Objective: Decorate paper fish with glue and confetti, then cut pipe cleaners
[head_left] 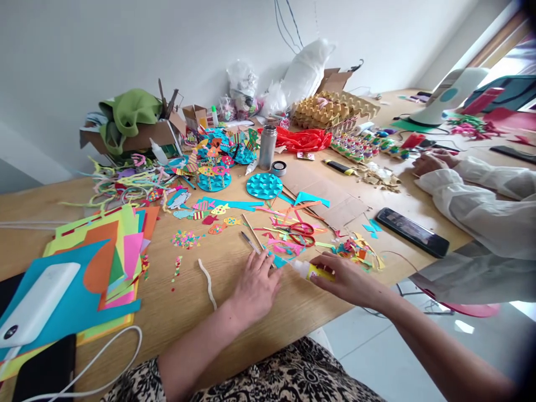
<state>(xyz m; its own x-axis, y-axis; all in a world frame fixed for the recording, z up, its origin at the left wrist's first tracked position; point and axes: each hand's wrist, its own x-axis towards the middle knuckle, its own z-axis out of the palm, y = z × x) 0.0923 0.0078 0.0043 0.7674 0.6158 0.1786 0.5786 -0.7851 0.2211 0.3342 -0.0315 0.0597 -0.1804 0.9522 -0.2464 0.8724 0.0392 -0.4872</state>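
Note:
My right hand (345, 276) is closed around a small glue bottle (320, 272) with a yellow label, its white nozzle pointing left. The tip lies close to a small blue paper piece (278, 260) on the table. My left hand (256, 285) rests palm down with its fingers stretched out, fingertips at the edge of that piece. Just beyond these fingers lie a pen (250, 242) and a thin wooden stick (253, 230). Red-handled scissors (302, 233) sit among paper scraps ahead of my hands. A white pipe cleaner (206, 282) lies to the left.
Paper fish (220, 209), a blue textured disc (264, 186) and a metal bottle (267, 148) stand farther back. Coloured paper sheets (90, 304) with a white power bank (39, 301) are at left. On the right are a phone (412, 231) and another person's white sleeves (473, 195).

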